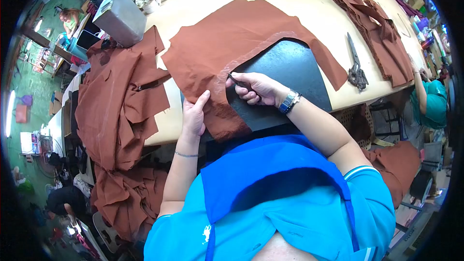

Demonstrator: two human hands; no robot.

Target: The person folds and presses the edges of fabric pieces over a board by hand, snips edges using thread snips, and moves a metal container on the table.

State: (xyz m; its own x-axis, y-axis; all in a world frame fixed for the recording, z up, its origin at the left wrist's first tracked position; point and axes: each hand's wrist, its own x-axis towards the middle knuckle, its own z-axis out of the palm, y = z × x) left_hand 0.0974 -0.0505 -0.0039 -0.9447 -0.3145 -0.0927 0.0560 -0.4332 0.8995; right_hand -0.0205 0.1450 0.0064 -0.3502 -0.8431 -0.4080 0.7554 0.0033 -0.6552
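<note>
A reddish-brown fabric panel [232,31] lies across the cream table, partly over a dark, shiny board [290,77]. Pale markings run along the panel's curved inner edge. My left hand [195,115] grips the near left part of the cloth, thumb on top and fingers hidden underneath. In my right hand [263,90], the fingers are closed round a small dark pointed tool [241,84]. Its tip is at the marked curved edge, pointing up and left. I cannot make out the tool's exact kind.
Large scissors [356,65] lie to the right, beside stacked brown cloth pieces [382,38]. A brown fabric heap [113,101] hangs over the left edge with a grey metal box [121,17] on it. Co-workers stand around, one in teal [429,101] at right.
</note>
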